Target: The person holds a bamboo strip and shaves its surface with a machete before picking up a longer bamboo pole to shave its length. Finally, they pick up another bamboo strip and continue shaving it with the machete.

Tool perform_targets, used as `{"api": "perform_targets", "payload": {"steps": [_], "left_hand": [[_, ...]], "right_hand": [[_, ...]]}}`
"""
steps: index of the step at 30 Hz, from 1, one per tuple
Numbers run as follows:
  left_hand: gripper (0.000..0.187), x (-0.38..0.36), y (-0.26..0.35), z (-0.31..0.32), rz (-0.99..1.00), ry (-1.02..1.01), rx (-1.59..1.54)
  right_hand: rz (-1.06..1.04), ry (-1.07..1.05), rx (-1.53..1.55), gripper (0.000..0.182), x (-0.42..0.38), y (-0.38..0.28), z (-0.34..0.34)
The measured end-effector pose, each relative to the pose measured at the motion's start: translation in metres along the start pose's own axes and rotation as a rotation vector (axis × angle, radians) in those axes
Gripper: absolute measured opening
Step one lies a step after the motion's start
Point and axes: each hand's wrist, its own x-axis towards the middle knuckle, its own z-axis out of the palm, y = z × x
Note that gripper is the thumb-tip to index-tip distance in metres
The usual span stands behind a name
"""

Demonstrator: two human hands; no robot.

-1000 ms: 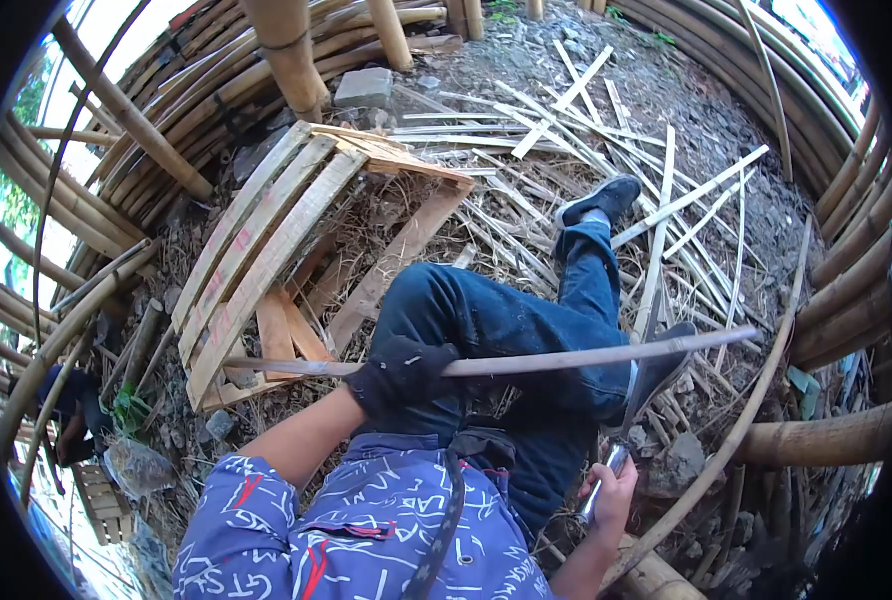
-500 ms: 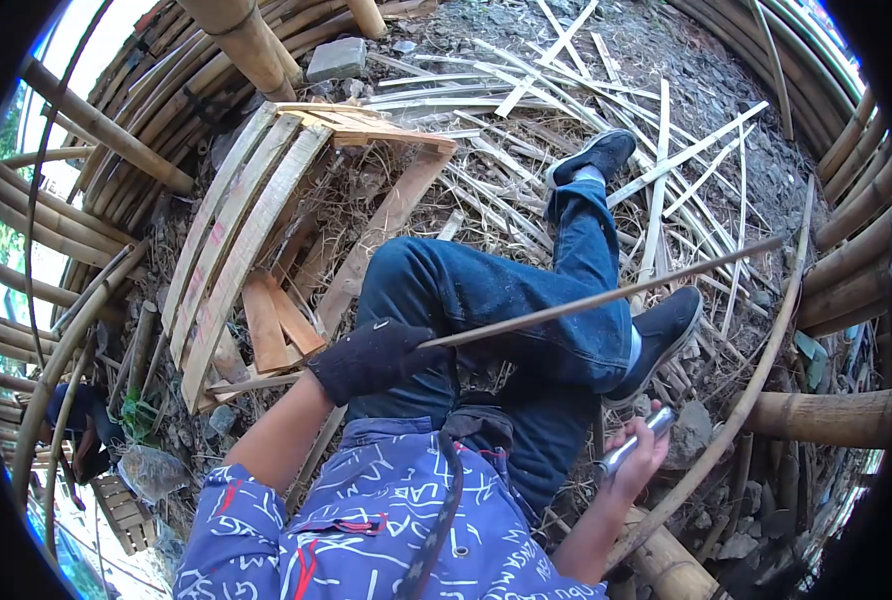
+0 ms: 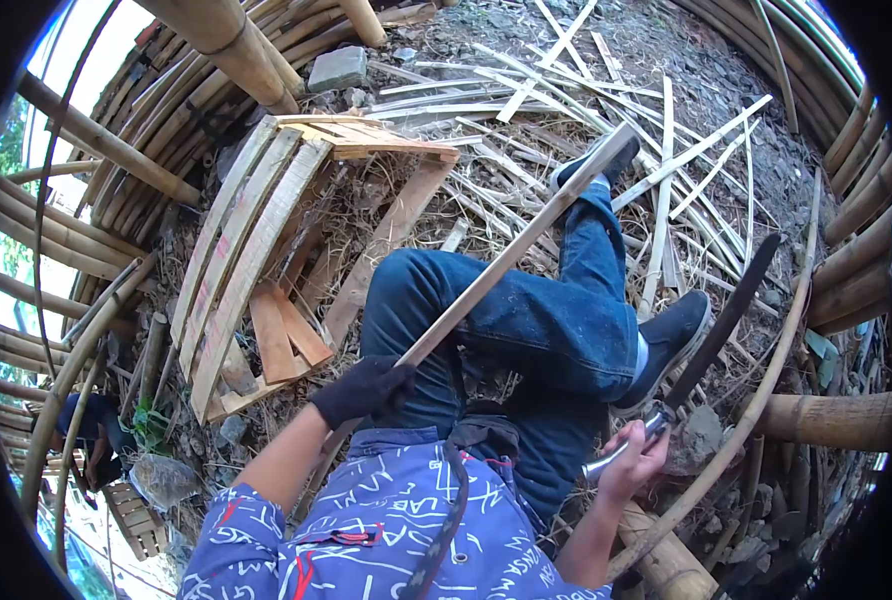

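Note:
My left hand (image 3: 366, 390), in a black glove, is closed around the lower part of a long thin wooden strip (image 3: 516, 247). The strip slants up and right across my jeans, its far end over my shoe. Bare and at the lower right, my right hand (image 3: 634, 458) grips the silver handle of a long dark blade (image 3: 726, 320), which points up and right past my other shoe (image 3: 669, 345). Blade and strip are apart.
A slatted wooden crate (image 3: 251, 260) lies at the left. Many pale strips (image 3: 663, 200) are scattered ahead on the soil. Bamboo poles (image 3: 826, 418) stand around both sides. Another person (image 3: 91, 440) is at the far left. A grey block (image 3: 338, 68) rests behind the crate.
The strip has swung up and to the left, showing its broad face. The blade has come into clear view, turned up and right from the handle in my right hand.

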Motion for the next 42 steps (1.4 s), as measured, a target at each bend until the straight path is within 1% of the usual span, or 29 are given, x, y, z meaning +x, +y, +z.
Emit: {"api": "perform_targets", "payload": {"steps": [1, 2, 3, 5, 6, 7, 9, 10, 12, 13, 15, 16, 17, 18, 19, 21, 23, 25, 26, 28, 29, 31, 32, 34, 36, 38, 39, 41, 42], "left_hand": [[0.031, 0.003, -0.004, -0.002, 0.0, 0.008, 0.005], [0.032, 0.006, -0.006, -0.002, 0.07, 0.031, 0.081], [0.034, 0.009, -0.007, -0.002, 0.139, 0.05, 0.157], [0.039, 0.014, -0.004, -0.001, 0.192, 0.064, 0.214], [0.044, 0.018, -0.001, -0.001, 0.247, 0.075, 0.27], [0.044, 0.024, -0.004, -0.001, 0.256, 0.069, 0.277], [0.04, 0.038, -0.014, -0.003, 0.538, 0.117, 0.364], [0.04, 0.039, -0.012, -0.005, 0.544, 0.105, 0.364], [0.017, 0.04, -0.005, -0.007, 0.747, 0.274, 0.699], [0.017, 0.038, 0.002, -0.01, 0.755, 0.274, 0.687], [0.017, 0.039, 0.018, -0.017, 0.808, 0.45, 1.004], [0.02, 0.044, 0.023, -0.019, 0.626, 0.357, 0.819], [0.02, 0.047, 0.019, -0.017, 0.624, 0.357, 0.814], [0.019, 0.052, 0.013, -0.016, 0.663, 0.44, 0.908], [0.021, 0.056, 0.009, -0.015, 0.699, 0.524, 1.005], [0.02, 0.06, 0.003, -0.013, 0.657, 0.513, 0.973], [0.021, 0.062, 0.001, -0.018, 0.619, 0.514, 0.939], [0.024, 0.064, 0.002, -0.024, 0.783, 0.488, 0.996], [0.024, 0.066, 0.002, -0.025, 0.78, 0.492, 0.995], [0.026, 0.068, 0.0, -0.027, 0.777, 0.473, 0.994], [0.026, 0.07, -0.003, -0.027, 0.777, 0.473, 0.997], [0.025, 0.072, -0.005, -0.027, 0.81, 0.496, 1.004], [0.025, 0.072, -0.006, -0.026, 0.811, 0.497, 1.007], [0.024, 0.072, -0.003, -0.024, 0.651, 0.472, 0.812], [0.025, 0.07, 0.002, -0.022, 0.643, 0.482, 0.793], [0.028, 0.069, 0.002, -0.02, 0.633, 0.49, 0.776], [0.029, 0.071, -0.001, -0.02, 0.605, 0.505, 0.722], [0.03, 0.071, -0.002, -0.021, 0.578, 0.518, 0.674], [0.031, 0.071, -0.001, -0.022, 0.572, 0.493, 0.66]], "right_hand": [[-0.075, -0.041, -0.091, 0.035, 0.0, 0.004, 0.001], [-0.151, -0.082, -0.182, 0.035, 0.0, 0.008, 0.004], [-0.15, -0.083, -0.178, 0.035, 0.001, 0.011, 0.009], [-0.456, -0.096, -0.391, 0.037, 0.004, 0.012, 0.025], [-0.566, -0.121, -0.459, 0.044, 0.005, 0.003, 0.035], [-0.623, -0.175, -0.486, 0.044, 0.011, 0.002, 0.04], [-0.651, -0.355, -0.534, 0.044, 0.021, -0.01, 0.053], [-0.701, -0.396, -0.539, 0.044, 0.024, -0.01, 0.059], [-0.814, -0.471, -0.569, 0.047, 0.032, -0.003, 0.073], [-0.856, -0.471, -0.562, 0.047, 0.036, 0.002, 0.081], [-0.96, -0.551, -0.543, 0.047, 0.046, -0.003, 0.099], [-0.965, -0.555, -0.548, 0.047, 0.052, -0.005, 0.107], [-0.992, -0.606, -0.603, 0.048, 0.056, -0.007, 0.113], [-1.018, -0.656, -0.656, 0.049, 0.06, -0.007, 0.12], [-1.014, -0.659, -0.655, 0.049, 0.063, -0.007, 0.127], [-1.028, -0.658, -0.685, 0.049, 0.065, -0.003, 0.138], [-0.977, -0.67, -0.715, 0.048, 0.066, 0.001, 0.143], [-0.953, -0.692, -0.801, 0.046, 0.067, 0.008, 0.148], [-0.956, -0.696, -0.8, 0.046, 0.067, 0.011, 0.151], [-0.773, -0.755, -0.759, 0.041, 0.065, 0.018, 0.157], [-0.773, -0.754, -0.756, 0.041, 0.063, 0.018, 0.16], [-0.492, -0.841, -0.907, 0.035, 0.059, 0.019, 0.167], [-0.543, -0.828, -0.875, 0.032, 0.057, 0.021, 0.169], [-0.531, -0.823, -0.82, 0.034, 0.051, 0.018, 0.173], [-0.513, -0.822, -0.769, 0.037, 0.046, 0.013, 0.175], [-0.542, -0.84, -0.76, 0.049, 0.045, 0.009, 0.18], [-0.539, -0.839, -0.757, 0.049, 0.046, 0.008, 0.182], [-0.58, -0.863, -0.825, 0.058, 0.047, 0.006, 0.187], [-0.58, -0.859, -0.821, 0.058, 0.048, 0.009, 0.188]]}}
